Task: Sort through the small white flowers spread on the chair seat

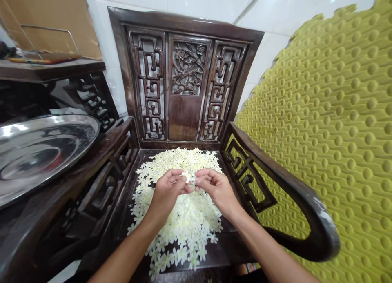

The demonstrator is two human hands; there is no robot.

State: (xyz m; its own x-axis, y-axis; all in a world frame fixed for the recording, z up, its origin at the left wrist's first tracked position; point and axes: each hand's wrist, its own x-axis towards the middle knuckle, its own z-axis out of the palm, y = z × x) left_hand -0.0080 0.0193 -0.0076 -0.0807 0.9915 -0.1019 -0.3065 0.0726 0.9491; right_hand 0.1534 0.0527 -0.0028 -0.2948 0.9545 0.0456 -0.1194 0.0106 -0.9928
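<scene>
A heap of small white flowers with pale yellow centres covers the seat of a dark carved wooden chair. My left hand and my right hand meet above the heap, fingertips together. Between them they pinch one white flower. Both hands have their fingers curled in a pinch. I cannot make out whether a thread or needle is there.
A large shiny metal tray lies on a dark wooden surface at the left. A yellow-green bumpy foam mat stands against the chair's right armrest. White tiled wall behind; cardboard at the upper left.
</scene>
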